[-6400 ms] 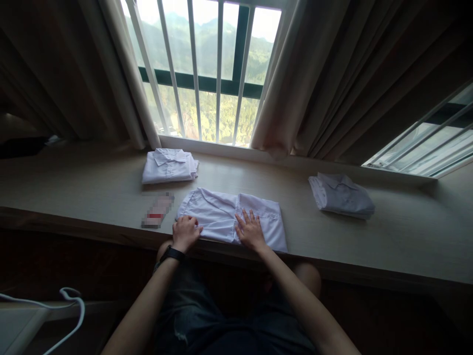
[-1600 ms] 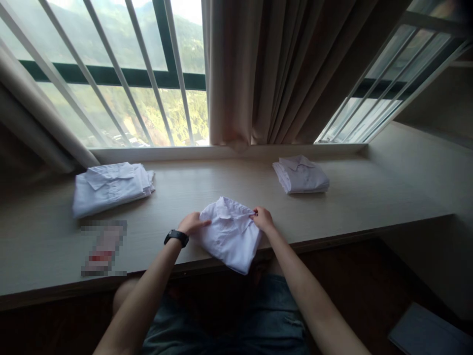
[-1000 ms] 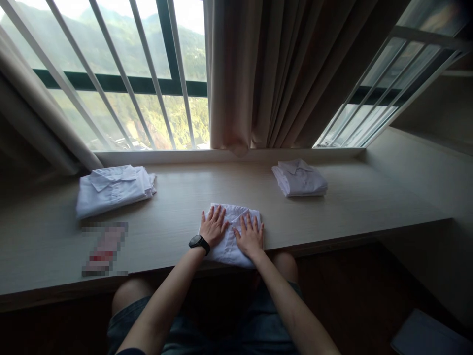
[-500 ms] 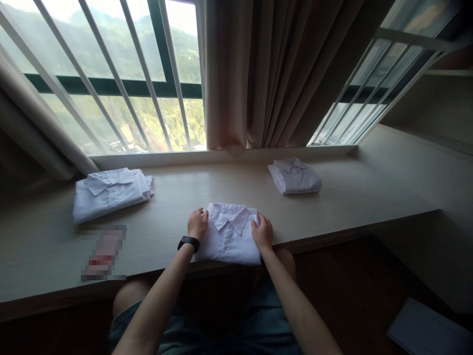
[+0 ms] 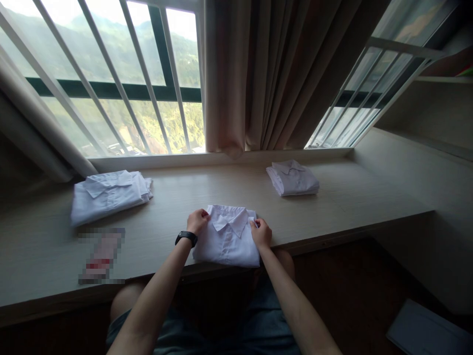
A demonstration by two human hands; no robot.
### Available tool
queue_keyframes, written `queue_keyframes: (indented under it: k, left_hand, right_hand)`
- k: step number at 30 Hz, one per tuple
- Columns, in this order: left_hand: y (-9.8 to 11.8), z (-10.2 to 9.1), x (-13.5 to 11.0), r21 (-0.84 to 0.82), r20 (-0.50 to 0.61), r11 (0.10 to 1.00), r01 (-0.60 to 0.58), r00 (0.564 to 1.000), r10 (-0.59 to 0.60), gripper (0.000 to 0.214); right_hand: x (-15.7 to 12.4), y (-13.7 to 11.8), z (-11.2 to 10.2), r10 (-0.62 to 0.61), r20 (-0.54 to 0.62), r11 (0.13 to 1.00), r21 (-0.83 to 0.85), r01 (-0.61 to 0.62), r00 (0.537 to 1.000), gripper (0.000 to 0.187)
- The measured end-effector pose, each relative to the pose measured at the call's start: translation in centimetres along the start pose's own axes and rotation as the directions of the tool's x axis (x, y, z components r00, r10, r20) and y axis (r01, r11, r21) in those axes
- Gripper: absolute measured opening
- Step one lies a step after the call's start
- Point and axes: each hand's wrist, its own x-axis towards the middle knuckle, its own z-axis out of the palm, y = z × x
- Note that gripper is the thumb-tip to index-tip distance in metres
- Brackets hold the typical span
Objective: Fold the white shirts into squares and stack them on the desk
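A folded white collared shirt (image 5: 228,240) lies collar-up at the front edge of the pale wooden ledge (image 5: 221,185). My left hand (image 5: 197,221), with a black watch on its wrist, pinches the shirt's upper left corner with closed fingers. On the other side, my right hand (image 5: 261,232) grips the upper right edge, fingers curled on the fabric. Both forearms reach up from my lap.
A second folded white shirt (image 5: 109,194) rests at the left of the ledge, a third folded white shirt (image 5: 293,178) at the back right. A blurred small packet (image 5: 101,255) lies near the left front edge. Curtains (image 5: 273,74) and barred windows stand behind.
The long folded shirt became a compact collar-up square. My hands pressed flat on it a second ago, then moved to its sides, and now pinch its upper corners.
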Motion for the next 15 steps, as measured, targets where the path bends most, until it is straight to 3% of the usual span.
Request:
queue_keyframes:
  k: [5,10,15]
  left_hand:
    - [0.9,0.3,0.2,-0.212,0.032,0.977,0.006,0.999,0.0,0.032]
    - [0.3,1.8,0.4,-0.247,0.118,0.956,0.157,0.984,-0.132,0.028]
    - [-0.1,1.7,0.6,-0.182,0.097,0.966,0.185,0.981,-0.169,0.034]
  right_hand:
    - [0.6,0.6,-0.7,0.147,-0.003,0.946,0.294,-0.14,0.989,0.038]
    - [0.8,1.4,-1.4,0.246,0.069,0.919,0.3,-0.255,0.967,0.031]
    - [0.7,1.3,-1.5,0.382,0.217,0.735,0.517,-0.438,0.898,0.043]
